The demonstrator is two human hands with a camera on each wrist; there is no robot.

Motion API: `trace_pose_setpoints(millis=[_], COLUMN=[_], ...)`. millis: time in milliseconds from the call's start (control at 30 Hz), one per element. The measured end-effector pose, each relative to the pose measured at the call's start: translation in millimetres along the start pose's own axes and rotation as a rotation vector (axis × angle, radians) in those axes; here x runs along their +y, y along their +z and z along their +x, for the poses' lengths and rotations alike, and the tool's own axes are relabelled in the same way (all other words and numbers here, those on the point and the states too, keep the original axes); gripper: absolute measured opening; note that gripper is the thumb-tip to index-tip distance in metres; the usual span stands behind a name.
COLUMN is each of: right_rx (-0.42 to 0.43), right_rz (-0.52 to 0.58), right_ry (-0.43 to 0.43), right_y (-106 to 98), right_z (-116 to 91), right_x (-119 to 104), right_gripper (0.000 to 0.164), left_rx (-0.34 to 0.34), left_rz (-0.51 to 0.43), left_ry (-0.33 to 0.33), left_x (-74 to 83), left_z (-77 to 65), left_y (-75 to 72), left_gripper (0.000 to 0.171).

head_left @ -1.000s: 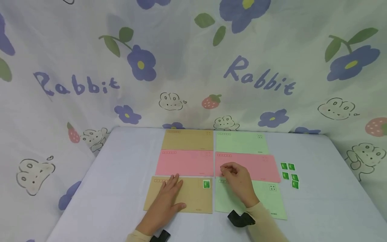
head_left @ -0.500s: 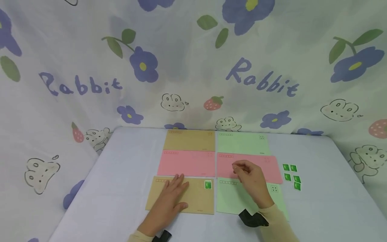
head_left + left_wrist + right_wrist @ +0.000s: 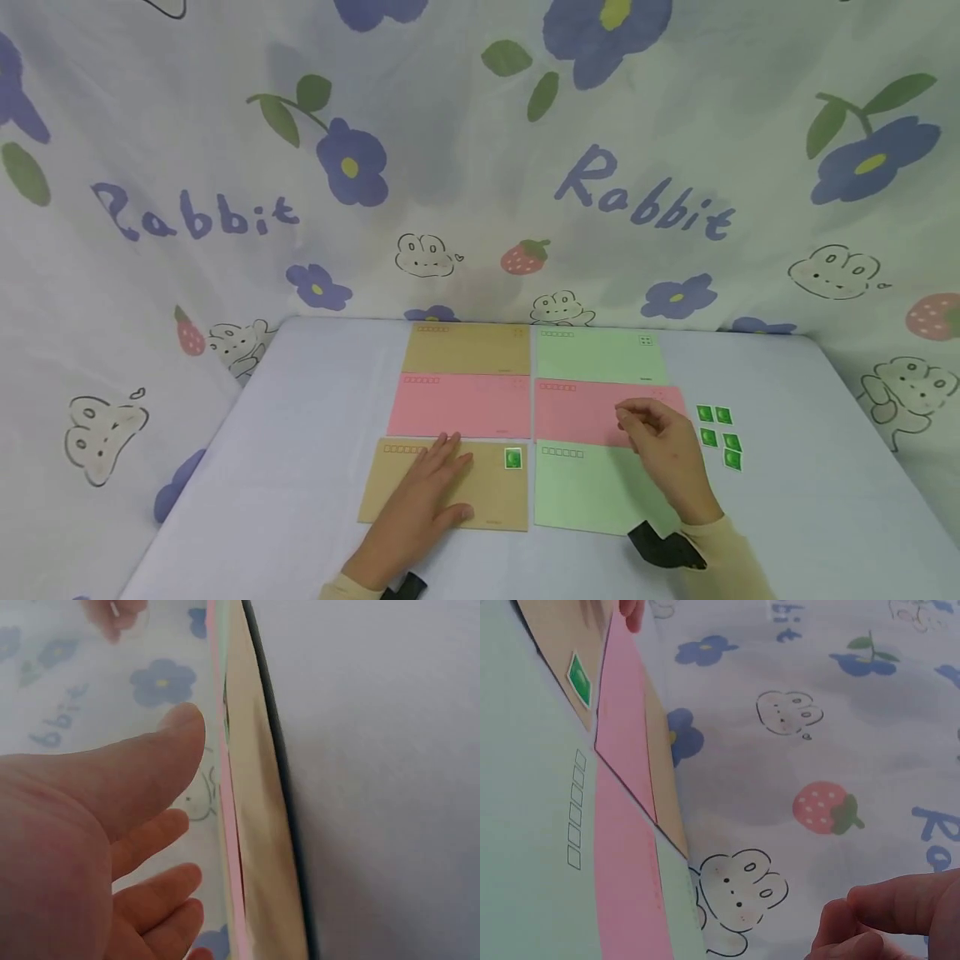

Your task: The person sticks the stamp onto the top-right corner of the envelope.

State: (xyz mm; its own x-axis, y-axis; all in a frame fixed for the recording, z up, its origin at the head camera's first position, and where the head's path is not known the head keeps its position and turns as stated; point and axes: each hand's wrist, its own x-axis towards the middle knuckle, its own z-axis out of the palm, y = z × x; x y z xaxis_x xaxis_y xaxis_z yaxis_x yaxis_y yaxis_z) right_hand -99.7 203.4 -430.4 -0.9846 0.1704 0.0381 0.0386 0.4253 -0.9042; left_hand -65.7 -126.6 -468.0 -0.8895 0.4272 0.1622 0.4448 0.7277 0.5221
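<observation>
My left hand [image 3: 420, 500] rests with spread fingers on the near-left brown envelope [image 3: 495, 500], which bears a green stamp [image 3: 513, 458] in its top right corner. In the left wrist view the thumb [image 3: 150, 765] stands apart from the fingers. My right hand [image 3: 663, 450] is over the right-hand pink envelope [image 3: 573, 412] and the near green envelope [image 3: 592, 487]. Its fingers are loosely curled, thumb and index tips close together, and I see nothing between them in the right wrist view. Several loose green stamps [image 3: 708, 437] lie to its right.
Behind are another pink envelope [image 3: 461, 404], a brown envelope [image 3: 465, 348] and a green envelope [image 3: 596, 354]. They lie in two columns on a white table [image 3: 285, 450]. A patterned curtain [image 3: 465, 167] hangs at the table's back edge.
My right hand has moved rightward across the pink and green envelopes, closer to the loose stamps. My left hand has stayed on the brown envelope.
</observation>
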Motion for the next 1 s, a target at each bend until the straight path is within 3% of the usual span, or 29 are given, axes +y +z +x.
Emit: trace_pose_setpoints(millis=[500,733,1000], right_rx=[0.048,0.085,0.139], right_rz=[-0.042,-0.061,-0.099], right_ry=[-0.022,-0.036,-0.027], right_y=[-25,-36,-47], right_z=[-3,-4,-5], right_x=[11,19,27], right_gripper=[0.025,0.024,0.026], left_rx=[-0.037,-0.070,-0.068], left_rz=[0.018,0.007,0.037], left_ry=[0.067,0.064,0.121], left_x=[19.7,27.8,37.1], left_z=[15.6,20.5,27.4], left_y=[0.6,4.9,9.9], left_gripper=[0.063,0.065,0.064])
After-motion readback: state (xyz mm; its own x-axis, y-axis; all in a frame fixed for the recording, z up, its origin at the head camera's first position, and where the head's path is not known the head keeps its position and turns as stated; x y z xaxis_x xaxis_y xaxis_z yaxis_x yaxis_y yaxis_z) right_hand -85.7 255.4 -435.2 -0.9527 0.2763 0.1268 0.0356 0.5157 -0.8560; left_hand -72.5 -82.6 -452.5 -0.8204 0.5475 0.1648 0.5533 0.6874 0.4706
